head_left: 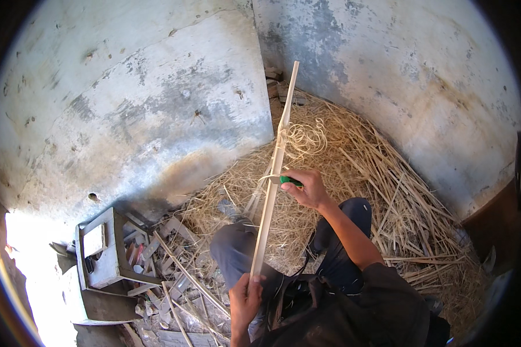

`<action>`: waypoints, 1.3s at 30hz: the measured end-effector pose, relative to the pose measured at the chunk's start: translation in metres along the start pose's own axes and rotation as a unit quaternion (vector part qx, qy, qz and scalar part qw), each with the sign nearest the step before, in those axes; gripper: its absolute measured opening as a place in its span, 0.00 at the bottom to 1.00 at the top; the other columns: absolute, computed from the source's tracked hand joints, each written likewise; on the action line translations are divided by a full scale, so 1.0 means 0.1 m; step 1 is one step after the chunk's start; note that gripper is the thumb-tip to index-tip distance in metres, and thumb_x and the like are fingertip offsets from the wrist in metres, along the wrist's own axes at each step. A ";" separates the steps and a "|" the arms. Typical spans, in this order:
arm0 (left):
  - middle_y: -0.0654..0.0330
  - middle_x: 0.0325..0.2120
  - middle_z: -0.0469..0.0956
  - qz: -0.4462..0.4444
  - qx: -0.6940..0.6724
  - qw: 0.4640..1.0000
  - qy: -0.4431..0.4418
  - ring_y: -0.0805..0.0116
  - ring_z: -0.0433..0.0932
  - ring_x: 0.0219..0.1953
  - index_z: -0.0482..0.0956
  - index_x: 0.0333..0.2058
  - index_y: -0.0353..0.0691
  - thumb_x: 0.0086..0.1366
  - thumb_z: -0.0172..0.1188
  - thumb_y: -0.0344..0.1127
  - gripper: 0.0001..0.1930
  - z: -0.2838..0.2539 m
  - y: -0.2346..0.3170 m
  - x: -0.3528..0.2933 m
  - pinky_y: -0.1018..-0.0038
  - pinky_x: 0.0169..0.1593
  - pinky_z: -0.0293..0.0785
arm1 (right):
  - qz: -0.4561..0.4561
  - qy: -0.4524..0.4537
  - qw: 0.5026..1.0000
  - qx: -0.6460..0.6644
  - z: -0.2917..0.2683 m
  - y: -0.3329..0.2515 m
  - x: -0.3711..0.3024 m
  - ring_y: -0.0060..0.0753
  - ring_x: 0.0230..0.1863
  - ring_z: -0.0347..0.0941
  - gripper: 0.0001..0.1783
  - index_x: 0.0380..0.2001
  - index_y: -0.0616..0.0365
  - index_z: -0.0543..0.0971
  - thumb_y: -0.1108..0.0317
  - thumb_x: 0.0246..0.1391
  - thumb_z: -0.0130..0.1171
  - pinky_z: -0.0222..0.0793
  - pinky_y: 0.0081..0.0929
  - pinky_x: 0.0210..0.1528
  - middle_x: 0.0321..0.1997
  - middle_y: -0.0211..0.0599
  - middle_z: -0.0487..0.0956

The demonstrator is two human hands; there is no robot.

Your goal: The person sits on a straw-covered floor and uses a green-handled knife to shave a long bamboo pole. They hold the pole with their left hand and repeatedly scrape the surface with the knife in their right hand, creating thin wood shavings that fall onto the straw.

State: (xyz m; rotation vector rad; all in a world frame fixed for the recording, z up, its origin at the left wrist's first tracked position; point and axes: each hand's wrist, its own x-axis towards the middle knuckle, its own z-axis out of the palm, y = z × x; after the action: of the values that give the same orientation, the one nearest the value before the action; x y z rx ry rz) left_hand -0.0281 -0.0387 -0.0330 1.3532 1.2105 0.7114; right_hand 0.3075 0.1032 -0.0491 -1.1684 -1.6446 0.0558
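A long pale split strip, which looks like bamboo (265,225), slants up and away from my lap. Near its lower end my left hand (246,296) is closed round it. My right hand (308,188) grips a knife by its green handle (291,181), about midway along the strip. The short blade lies across the strip and touches it. A thin peeled sliver curls off to the left at the blade. Farther up, a tangle of curled shavings (305,139) hangs beside the strip.
Straw-like shavings (336,156) cover the floor ahead, with long thin strips (408,202) piled along the right wall (411,87). A worn wooden box frame (113,248) stands at the left amid scraps and sticks (185,272). My bent knees (234,246) flank the work.
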 end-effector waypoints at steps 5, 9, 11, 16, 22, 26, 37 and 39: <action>0.68 0.18 0.72 0.002 0.000 1.000 -0.004 0.83 0.68 0.21 0.85 0.41 0.32 0.83 0.56 0.39 0.16 -0.01 0.02 -0.03 0.78 0.25 0.63 | -0.024 0.016 0.999 -0.027 -0.02 0.04 -0.01 0.32 0.25 0.86 0.24 0.43 0.58 0.90 0.45 0.69 0.66 0.78 0.28 0.25 0.31 0.35 0.90; 0.68 0.18 0.72 0.004 0.027 1.000 -0.009 0.82 0.68 0.20 0.85 0.40 0.33 0.83 0.55 0.40 0.17 -0.03 0.05 -0.06 0.78 0.25 0.63 | -0.030 0.040 0.998 -0.044 -0.02 0.11 -0.01 0.30 0.24 0.86 0.28 0.41 0.59 0.90 0.41 0.70 0.64 0.78 0.28 0.24 0.30 0.35 0.90; 0.68 0.18 0.73 -0.005 0.038 0.999 -0.015 0.82 0.68 0.20 0.85 0.40 0.33 0.84 0.55 0.40 0.17 -0.04 0.05 -0.10 0.78 0.25 0.62 | -0.017 0.058 0.998 -0.032 -0.05 0.09 0.04 0.29 0.23 0.84 0.29 0.41 0.58 0.91 0.40 0.70 0.64 0.76 0.28 0.23 0.28 0.35 0.89; 0.68 0.18 0.73 -0.032 0.004 0.999 -0.026 0.83 0.68 0.20 0.86 0.40 0.33 0.84 0.54 0.40 0.18 -0.05 0.03 -0.19 0.78 0.25 0.61 | -0.015 0.038 0.997 -0.058 -0.14 0.12 0.07 0.27 0.21 0.82 0.28 0.41 0.58 0.91 0.41 0.70 0.64 0.73 0.29 0.22 0.26 0.33 0.87; 0.68 0.19 0.73 -0.047 0.014 0.998 -0.038 0.83 0.67 0.20 0.85 0.39 0.34 0.84 0.54 0.40 0.17 -0.10 -0.04 -0.31 0.78 0.25 0.61 | 0.029 0.073 0.994 -0.073 -0.14 0.36 0.07 0.25 0.21 0.78 0.22 0.43 0.58 0.91 0.47 0.69 0.66 0.71 0.29 0.25 0.25 0.31 0.86; 0.69 0.19 0.73 -0.073 -0.027 0.994 -0.071 0.82 0.67 0.19 0.84 0.42 0.35 0.84 0.54 0.46 0.19 -0.10 -0.18 -0.40 0.78 0.24 0.61 | 0.048 0.089 0.995 -0.018 -0.21 0.24 0.13 0.22 0.22 0.74 0.22 0.46 0.58 0.90 0.49 0.71 0.64 0.67 0.29 0.25 0.24 0.28 0.83; 0.66 0.25 0.79 -0.075 -0.043 0.985 -0.148 0.79 0.75 0.23 0.84 0.47 0.33 0.79 0.65 0.39 0.12 -0.37 -0.46 -0.10 0.78 0.29 0.73 | 0.294 0.029 0.839 0.457 -0.41 0.29 0.18 0.12 0.15 0.49 0.27 0.31 0.47 0.68 0.40 0.81 0.45 0.46 0.21 0.18 0.17 0.19 0.60; 0.67 0.24 0.78 -0.088 -0.052 0.981 -0.164 0.80 0.74 0.23 0.84 0.48 0.34 0.79 0.65 0.40 0.13 -0.42 -0.49 -0.04 0.79 0.28 0.70 | 0.305 0.025 0.859 0.411 -0.47 0.30 0.16 0.14 0.15 0.54 0.26 0.36 0.48 0.69 0.39 0.80 0.46 0.48 0.22 0.19 0.18 0.19 0.62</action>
State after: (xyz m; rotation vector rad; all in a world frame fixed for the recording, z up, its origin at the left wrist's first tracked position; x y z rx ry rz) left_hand -0.0808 -0.0362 -0.0707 1.2047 0.9990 0.4015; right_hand 0.3638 0.1068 -0.0341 -0.9312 -0.9481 1.0229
